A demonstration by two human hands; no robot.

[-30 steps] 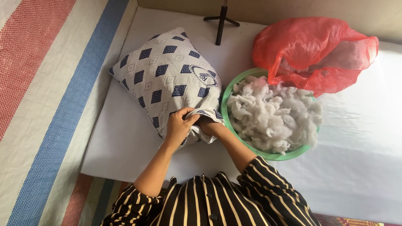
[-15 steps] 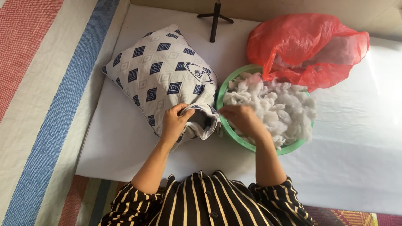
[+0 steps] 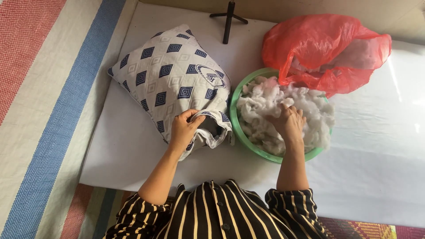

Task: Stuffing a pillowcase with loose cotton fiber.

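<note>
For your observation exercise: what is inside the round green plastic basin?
Fluffy white stuffing fills the round green plastic basin; the right hand presses into it. The basin's bottom is covered.

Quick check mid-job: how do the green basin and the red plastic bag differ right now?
The green basin is a rigid round bowl, open at the top; the red plastic bag is soft, crumpled and slumped over the basin's far rim. The white stuffing lies heaped and exposed in the basin, while in the bag it only shows dimly through the film. The right hand presses into the basin's stuffing; no hand touches the bag. Both hold white stuffing.
</note>
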